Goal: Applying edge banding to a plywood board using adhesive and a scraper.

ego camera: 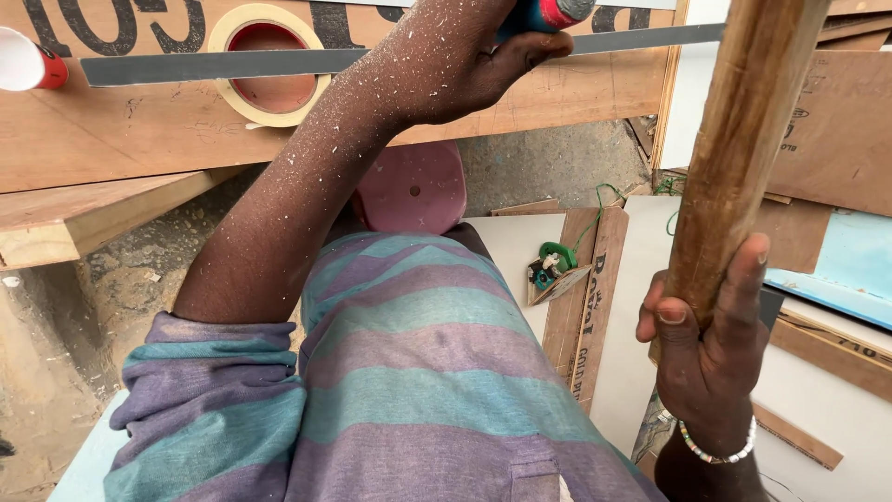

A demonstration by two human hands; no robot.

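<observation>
**Both hands full, strip laid across the board, no finished mark to be seen**

The board (139, 139) fills the top of the view and serves as worktop. Its near edge runs slanting from the lower left up to the right. A long grey strip (214, 65) lies flat along it, passing over a tape roll (218, 46) and under the left hand (474, 65).

The pole (743, 139) stands almost upright at the right, well apart from the strip. The right hand (711, 344) has its grip wrapped round the lower end, thumb up along the wood.

The left hand's grip is clenched on a tool (548, 14) with a blue and red handle, right at the strip. The working end is out of view, so I cannot tell what it has done there. Pale dust flecks the left forearm, which suggests some sawing or sanding. No cut or line shows on the board, so the work at the strip looks to be in hand rather than done.

Room is tight:
- Below the board's edge there is a gap of bare floor (548, 163).
- A pink stool (413, 191) sits near the body.
- Past it lie white panels (511, 246) and brown offcuts in layers with many raw edges.
- A small green tool (551, 265) rests on them.
- A red and white cup (23, 63) sits at the strip's far left end.
</observation>
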